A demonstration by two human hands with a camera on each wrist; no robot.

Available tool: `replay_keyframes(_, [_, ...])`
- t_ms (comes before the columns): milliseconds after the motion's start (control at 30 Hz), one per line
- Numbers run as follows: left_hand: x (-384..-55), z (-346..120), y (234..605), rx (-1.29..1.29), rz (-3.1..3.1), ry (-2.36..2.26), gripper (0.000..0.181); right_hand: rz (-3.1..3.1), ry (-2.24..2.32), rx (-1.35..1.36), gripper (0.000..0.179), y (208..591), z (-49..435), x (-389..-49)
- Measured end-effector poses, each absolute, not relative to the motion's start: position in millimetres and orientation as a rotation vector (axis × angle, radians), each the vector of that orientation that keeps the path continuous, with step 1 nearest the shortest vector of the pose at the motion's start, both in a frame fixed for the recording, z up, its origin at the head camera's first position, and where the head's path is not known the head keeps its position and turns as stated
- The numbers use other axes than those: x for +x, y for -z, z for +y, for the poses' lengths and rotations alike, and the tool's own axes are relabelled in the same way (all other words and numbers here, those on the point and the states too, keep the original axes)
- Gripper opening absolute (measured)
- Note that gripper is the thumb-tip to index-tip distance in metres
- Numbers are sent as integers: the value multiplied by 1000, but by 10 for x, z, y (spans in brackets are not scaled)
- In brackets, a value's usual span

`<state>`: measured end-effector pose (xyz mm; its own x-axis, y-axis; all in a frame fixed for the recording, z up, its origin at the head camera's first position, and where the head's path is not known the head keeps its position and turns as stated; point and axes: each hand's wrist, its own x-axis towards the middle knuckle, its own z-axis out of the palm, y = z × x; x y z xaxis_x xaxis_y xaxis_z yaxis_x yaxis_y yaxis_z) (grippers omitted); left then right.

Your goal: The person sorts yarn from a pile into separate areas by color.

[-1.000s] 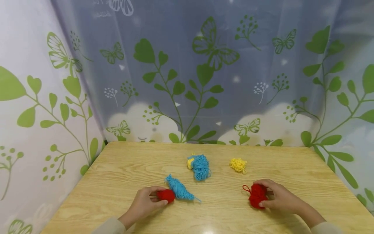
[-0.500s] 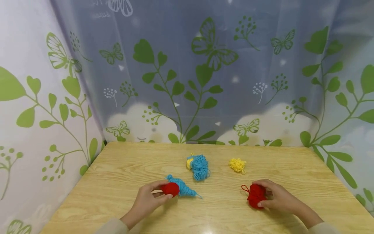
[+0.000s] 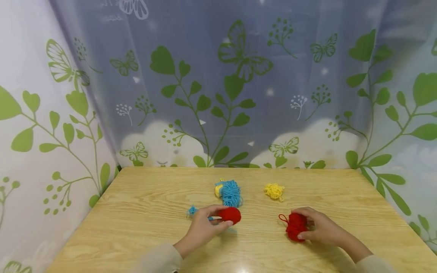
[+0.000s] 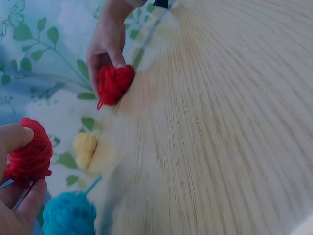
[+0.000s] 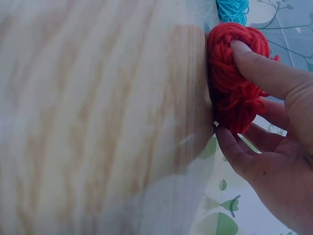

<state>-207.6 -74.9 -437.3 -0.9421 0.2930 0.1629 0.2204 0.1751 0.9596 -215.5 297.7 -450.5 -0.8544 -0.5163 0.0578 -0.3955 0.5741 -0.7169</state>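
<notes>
In the head view my left hand (image 3: pixel 205 227) holds a small red ball of yarn (image 3: pixel 231 215) between thumb and fingers, raised over the middle of the table. Behind that hand lies a spindle-shaped blue yarn bundle (image 3: pixel 192 211), mostly hidden, with its left tip showing. My right hand (image 3: pixel 321 229) grips a looser red yarn bundle (image 3: pixel 295 227) low at the table, a loop sticking out at its left. The right wrist view shows the thumb (image 5: pixel 259 68) pressed on this red bundle (image 5: pixel 239 63), fingers curled beneath.
A blue yarn skein (image 3: pixel 231 193) with a yellow yarn ball (image 3: pixel 218 190) against its left side lies just beyond the left hand. Farther right is a yellow yarn tangle (image 3: pixel 274 191). The wooden table (image 3: pixel 153 189) meets a printed curtain (image 3: pixel 191 113) at its back edge.
My left hand has lifted the red yarn ball and carried it right, across the spindle-shaped blue bundle. The right hand keeps its grip on the red bundle in about the same place.
</notes>
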Motion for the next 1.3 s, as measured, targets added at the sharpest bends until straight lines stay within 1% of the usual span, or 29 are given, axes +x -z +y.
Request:
replay_keyframes(500, [-2225, 217, 4563, 497, 2301, -1999, 36, 2633, 1171, -747, 72, 4519, 2970, -2156])
replay_keyframes(600, [-2278, 398, 4622, 452, 2311, -2046, 35, 2639, 1170, -741, 72, 4523, 2967, -2150])
replay_keyframes(733, [-2301, 598, 4670, 318, 2299, -2078, 33, 2640, 1170, -712, 73, 4516, 2960, -2137])
replay_keyframes(967, [-2224, 797, 4737, 194, 2439, -1951, 31, 2601, 1220, -678, 79, 4524, 2957, -2142])
replay_keyframes(1133, [-2218, 852, 4771, 176, 2523, -1863, 29, 2591, 1233, -643, 82, 4527, 2944, -2152])
replay_keyframes(1300, [-2240, 867, 4750, 196, 2550, -1798, 27, 2599, 1223, -612, 80, 4523, 2942, -2147])
